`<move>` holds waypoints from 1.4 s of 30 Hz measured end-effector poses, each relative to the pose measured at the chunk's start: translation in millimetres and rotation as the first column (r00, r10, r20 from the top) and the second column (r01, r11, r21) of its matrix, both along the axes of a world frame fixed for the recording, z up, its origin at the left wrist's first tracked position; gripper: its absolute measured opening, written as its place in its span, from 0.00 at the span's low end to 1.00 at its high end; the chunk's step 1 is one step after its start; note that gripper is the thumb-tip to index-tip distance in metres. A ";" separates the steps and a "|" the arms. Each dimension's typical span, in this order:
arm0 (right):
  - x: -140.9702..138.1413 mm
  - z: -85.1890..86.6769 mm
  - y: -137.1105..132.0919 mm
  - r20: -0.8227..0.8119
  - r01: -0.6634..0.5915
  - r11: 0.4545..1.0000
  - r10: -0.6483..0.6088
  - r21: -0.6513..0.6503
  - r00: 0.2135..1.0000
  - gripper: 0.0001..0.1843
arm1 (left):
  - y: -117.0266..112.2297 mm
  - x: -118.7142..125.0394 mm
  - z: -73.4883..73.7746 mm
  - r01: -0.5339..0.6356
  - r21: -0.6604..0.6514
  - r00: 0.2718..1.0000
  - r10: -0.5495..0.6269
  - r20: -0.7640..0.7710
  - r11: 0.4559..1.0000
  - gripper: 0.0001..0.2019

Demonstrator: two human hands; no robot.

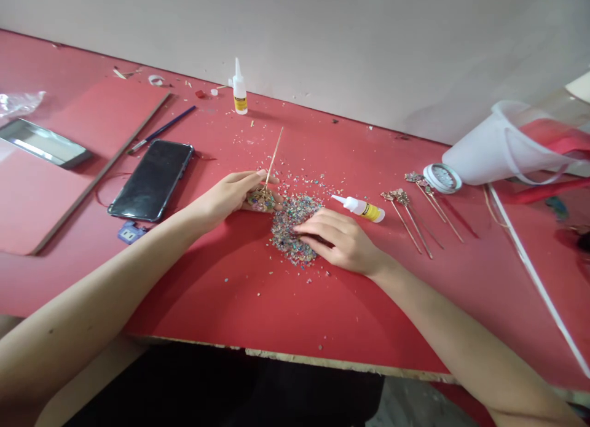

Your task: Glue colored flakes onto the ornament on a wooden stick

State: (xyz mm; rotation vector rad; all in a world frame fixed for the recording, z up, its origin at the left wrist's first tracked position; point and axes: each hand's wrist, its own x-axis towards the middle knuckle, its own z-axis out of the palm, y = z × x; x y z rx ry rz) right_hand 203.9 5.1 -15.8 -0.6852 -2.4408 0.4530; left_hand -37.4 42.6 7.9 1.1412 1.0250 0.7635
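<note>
In my left hand (pixel 238 192) is a hairpin (pixel 273 159), its gold stick pointing up and its ornate head low by the fingers. A heap of small shiny shell-like chips (pixel 295 221) lies on the red table just right of it. My right hand (pixel 338 236) rests over the right side of this heap, thumb and fingertips pinched together among the chips. Whatever sits between those fingertips is too small to make out. Just beyond the right hand, a glue bottle (pixel 366 210) with a yellow label lies on its side.
Several finished-looking hairpins (pixel 408 215) lie at the right, near a white lid (pixel 442 178) and a tipped white bucket (pixel 488 144). Another glue bottle (pixel 240 92) stands at the back. A phone (pixel 152 180), a brush (pixel 161 130) and a red board (pixel 110 117) are on the left.
</note>
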 end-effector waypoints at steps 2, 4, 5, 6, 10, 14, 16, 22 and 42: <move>3.1 1.1 -1.7 -0.009 -0.066 0.998 0.066 -0.009 0.998 0.16 | 0.2 -0.9 -1.3 0.008 0.009 1.000 -0.008 0.001 1.000 0.19; 6.4 1.5 -2.5 -0.013 -0.113 0.994 0.113 -0.010 0.994 0.17 | 0.3 -1.1 -1.5 0.015 0.003 1.000 -0.015 0.011 1.000 0.19; 7.8 1.4 -2.7 -0.009 -0.132 0.991 0.132 -0.011 0.991 0.17 | 0.3 -1.0 -1.3 0.014 0.000 1.000 -0.014 0.012 1.000 0.19; 8.8 1.1 -2.6 -0.006 -0.145 0.989 0.144 -0.012 0.989 0.17 | 0.3 -0.9 -0.9 0.008 -0.001 1.000 -0.008 0.007 1.000 0.19; 9.6 -0.9 -0.6 0.004 -0.068 0.998 0.068 0.004 0.998 0.17 | 0.1 0.0 0.7 0.010 0.001 1.000 -0.010 -0.022 1.000 0.20; 12.1 1.7 0.8 -0.072 -0.001 1.000 0.000 -0.022 0.997 0.17 | 0.3 0.2 0.8 0.029 -0.020 1.000 -0.029 0.001 0.999 0.21; 15.9 5.2 -0.5 -0.091 -0.077 0.995 0.071 -0.068 0.993 0.17 | 0.5 0.1 0.5 0.023 -0.026 1.000 -0.023 0.012 0.999 0.21; 19.8 7.6 -2.3 -0.046 -0.184 0.968 0.179 -0.171 0.983 0.15 | 0.7 0.4 0.6 0.044 -0.006 0.999 -0.044 0.028 0.999 0.20; 14.3 0.2 -0.9 -0.031 0.067 0.998 -0.067 0.010 0.997 0.15 | -0.8 1.5 2.8 0.021 -0.040 0.999 -0.019 0.040 0.999 0.20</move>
